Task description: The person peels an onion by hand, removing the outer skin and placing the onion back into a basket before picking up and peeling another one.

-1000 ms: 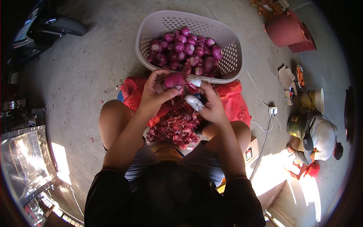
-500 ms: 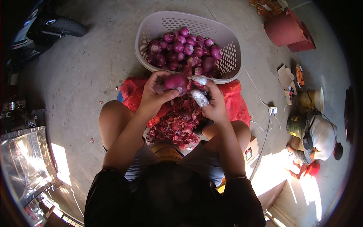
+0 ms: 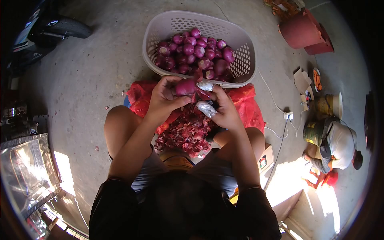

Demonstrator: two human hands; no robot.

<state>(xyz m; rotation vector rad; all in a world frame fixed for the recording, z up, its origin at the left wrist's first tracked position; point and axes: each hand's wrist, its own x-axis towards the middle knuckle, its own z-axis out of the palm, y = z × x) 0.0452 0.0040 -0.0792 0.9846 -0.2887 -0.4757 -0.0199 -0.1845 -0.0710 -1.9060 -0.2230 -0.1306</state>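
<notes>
A red onion [image 3: 185,87] is held in my left hand [image 3: 163,100], with the fingers behind it and the thumb along its lower side. My right hand [image 3: 223,105] is at the onion's right side, thumb and forefinger wrapped in silvery covering. Between those covered tips is a loose piece of onion skin [image 3: 203,94]. Just beyond my hands stands a grey perforated basket [image 3: 150,44] with several red onions [image 3: 188,49] in it. Below my hands, a heap of peeled skins [image 3: 186,134] lies on a red mesh sack [image 3: 247,105] between my legs.
At the right, another person [image 3: 342,144] bends over near buckets [image 3: 329,105]. A power socket [image 3: 288,116] with cables lies on the floor right of my knee. Red tubs [image 3: 302,30] are at the upper right, a motorbike wheel [image 3: 70,27] at the upper left.
My right hand has moved slightly left, closer to the onion. The onion has turned in my left hand, and a strip of skin now shows between the covered fingertips.
</notes>
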